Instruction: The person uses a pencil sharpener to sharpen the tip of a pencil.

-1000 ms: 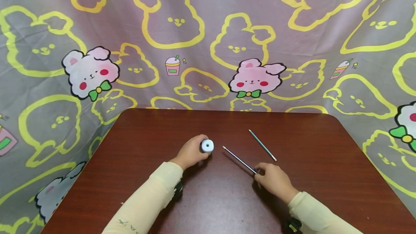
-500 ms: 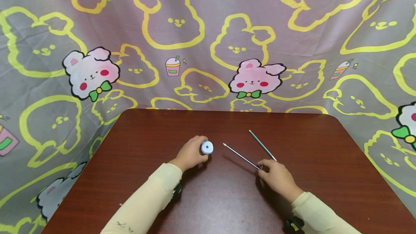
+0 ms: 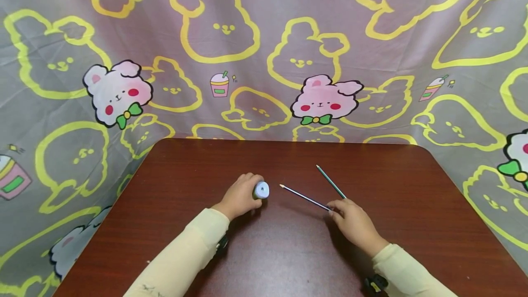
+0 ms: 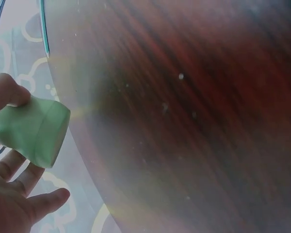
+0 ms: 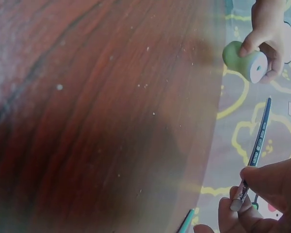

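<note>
My left hand (image 3: 241,196) grips a pale green pencil sharpener (image 3: 261,190), thumb and fingers around its sides. Its white end with a small round hole is tilted toward the right. In the left wrist view the green body of the sharpener (image 4: 31,127) flares out at its base. Across from it, my right hand (image 3: 354,223) pinches a dark pencil (image 3: 305,197) near its blunt end. The bare wooden point faces the sharpener, with a short gap between them. Lettering shows along the pencil (image 5: 260,136) in the right wrist view.
A teal pencil (image 3: 331,181) lies on the brown wooden table (image 3: 198,162), its near end hidden behind the right hand. Behind and beside the table hangs a patterned cloth (image 3: 255,22). Small pale specks dot the tabletop.
The left hand has tipped the sharpener so its holed end turns rightward, and drawn slightly nearer. The right hand has moved a little away from me and right; the pencil lies at a flatter angle.
</note>
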Motion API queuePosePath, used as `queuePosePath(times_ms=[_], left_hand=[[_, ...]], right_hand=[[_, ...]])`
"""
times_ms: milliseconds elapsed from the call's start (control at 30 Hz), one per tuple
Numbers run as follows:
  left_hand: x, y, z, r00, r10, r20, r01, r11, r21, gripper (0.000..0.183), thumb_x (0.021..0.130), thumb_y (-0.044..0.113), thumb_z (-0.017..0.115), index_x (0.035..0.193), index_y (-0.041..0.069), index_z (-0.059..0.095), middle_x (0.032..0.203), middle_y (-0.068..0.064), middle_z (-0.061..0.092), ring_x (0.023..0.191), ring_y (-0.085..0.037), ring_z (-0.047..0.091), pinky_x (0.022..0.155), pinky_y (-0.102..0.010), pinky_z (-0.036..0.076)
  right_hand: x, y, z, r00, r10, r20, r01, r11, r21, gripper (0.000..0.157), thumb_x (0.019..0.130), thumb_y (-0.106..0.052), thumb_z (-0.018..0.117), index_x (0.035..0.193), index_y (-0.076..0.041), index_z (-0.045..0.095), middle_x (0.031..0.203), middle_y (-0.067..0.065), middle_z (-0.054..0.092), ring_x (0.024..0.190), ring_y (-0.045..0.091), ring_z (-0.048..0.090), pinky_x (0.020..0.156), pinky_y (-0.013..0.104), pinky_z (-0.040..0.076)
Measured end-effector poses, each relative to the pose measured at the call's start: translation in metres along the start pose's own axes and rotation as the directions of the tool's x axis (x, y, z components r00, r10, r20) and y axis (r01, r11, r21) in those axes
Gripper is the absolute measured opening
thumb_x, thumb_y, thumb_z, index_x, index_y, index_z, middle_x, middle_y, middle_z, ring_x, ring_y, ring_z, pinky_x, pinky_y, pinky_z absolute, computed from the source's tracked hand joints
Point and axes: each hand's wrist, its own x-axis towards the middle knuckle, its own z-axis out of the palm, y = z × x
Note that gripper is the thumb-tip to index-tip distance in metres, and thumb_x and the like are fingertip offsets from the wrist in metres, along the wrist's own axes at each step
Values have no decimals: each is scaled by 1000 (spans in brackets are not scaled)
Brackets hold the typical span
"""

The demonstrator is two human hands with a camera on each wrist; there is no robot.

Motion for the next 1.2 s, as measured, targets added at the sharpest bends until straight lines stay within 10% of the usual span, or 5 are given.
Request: queuePosePath(times_ms=[1200], left_hand=[[-12,24,-11,983,159,-91,-149,983,112,53,63,8,77,114,11,64,101,-4,57,94,-21,48,68,-33,49]], right_hand=[[1,-8,1,959,-226,-170,214,973,-89,21,76,3,75,93,-8,74,83,1,63,78,19,59,66,37,48]])
